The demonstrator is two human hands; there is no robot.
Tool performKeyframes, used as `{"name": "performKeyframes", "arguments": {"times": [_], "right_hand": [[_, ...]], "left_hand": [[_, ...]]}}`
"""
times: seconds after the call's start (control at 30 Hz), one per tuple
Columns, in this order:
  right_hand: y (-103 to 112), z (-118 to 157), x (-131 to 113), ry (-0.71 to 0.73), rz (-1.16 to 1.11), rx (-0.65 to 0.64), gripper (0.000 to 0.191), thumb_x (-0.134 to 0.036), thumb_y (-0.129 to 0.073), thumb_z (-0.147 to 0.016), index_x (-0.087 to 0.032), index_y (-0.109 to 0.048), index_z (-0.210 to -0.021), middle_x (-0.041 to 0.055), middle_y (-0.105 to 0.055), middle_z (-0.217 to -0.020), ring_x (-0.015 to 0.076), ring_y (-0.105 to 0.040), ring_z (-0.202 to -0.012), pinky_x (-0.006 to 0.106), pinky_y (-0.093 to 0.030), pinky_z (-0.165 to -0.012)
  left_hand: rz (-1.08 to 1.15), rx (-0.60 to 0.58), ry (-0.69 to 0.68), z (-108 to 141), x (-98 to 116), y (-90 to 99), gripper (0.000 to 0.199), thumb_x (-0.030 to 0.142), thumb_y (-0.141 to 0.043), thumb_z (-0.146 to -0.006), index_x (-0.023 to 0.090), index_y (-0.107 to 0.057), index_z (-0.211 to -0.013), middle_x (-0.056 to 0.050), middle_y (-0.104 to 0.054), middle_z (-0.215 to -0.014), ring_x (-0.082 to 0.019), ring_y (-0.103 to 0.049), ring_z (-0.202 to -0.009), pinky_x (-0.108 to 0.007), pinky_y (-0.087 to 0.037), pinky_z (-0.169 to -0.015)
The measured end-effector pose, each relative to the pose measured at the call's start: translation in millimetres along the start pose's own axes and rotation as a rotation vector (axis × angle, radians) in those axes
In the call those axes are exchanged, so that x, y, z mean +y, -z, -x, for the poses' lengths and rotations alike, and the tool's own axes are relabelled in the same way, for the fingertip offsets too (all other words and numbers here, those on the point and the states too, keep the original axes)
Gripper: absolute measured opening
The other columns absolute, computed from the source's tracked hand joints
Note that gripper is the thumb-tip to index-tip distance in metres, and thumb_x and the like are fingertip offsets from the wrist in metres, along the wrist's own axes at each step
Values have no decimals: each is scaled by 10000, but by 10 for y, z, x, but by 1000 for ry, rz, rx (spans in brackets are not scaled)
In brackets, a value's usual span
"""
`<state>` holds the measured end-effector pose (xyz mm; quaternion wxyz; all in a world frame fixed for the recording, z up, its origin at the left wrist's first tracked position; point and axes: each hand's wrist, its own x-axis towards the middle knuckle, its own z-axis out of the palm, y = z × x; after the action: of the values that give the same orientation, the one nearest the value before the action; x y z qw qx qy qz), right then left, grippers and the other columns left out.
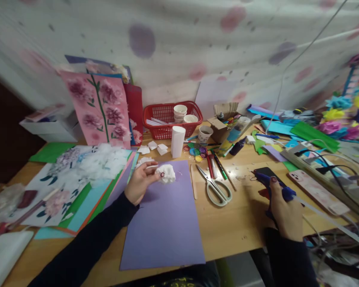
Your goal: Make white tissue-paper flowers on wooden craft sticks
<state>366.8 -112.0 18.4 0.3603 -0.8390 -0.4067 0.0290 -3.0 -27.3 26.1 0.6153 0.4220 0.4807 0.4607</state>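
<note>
Our left hand [139, 181] pinches a white ruffled piece [168, 174]; our right hand [284, 211], at four o'clock, clasps a glue gun [263, 179].

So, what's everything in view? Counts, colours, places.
Table: one, wooden, beneath
Sheet: one, purple, centre front
Ruffled piece: one, white, above sheet
Glue gun: one, blue, right
Scissors: one pair, pale handles, right of sheet
Roll: one, white, behind sheet
Basket: one, red, back
Cups: several, white, in and near basket
Flower picture: one, pink, back left
Phones: two, dark and pink, right
Power strip: one, pale, right
Paper flowers: several, multicoloured, far right
Left grip, right grip: two bare hands, dark sleeves
</note>
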Motion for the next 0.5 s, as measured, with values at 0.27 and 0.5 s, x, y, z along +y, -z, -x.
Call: {"name": "performKeyframes", "arguments": {"times": [0.27,0.5], "right_hand": [[-114,8,41,-188,-104,-48,556,-656,-419,-778,-194,-647,-569,97,-660,-630,267,-589,-640,373,-423,-605],[-178,-2,180,-178,-65,-71,610,-709,-374,-792,-197,-661,-626,88,-658,-636,276,-595,-669,364,-413,-607]], "left_hand": [[-501,12,-421,-318,-214,-234,434,189,-655,-708,182,-534,-1125,-85,-682,-1099,-194,-653,-1029,-364,-495,-965],[-971,-46,-651,-340,-271,-267,315,166,-575,-782,217,-591,-1093,-53,-690,-1090,-193,-652,-998,-358,-503,-949]]}}
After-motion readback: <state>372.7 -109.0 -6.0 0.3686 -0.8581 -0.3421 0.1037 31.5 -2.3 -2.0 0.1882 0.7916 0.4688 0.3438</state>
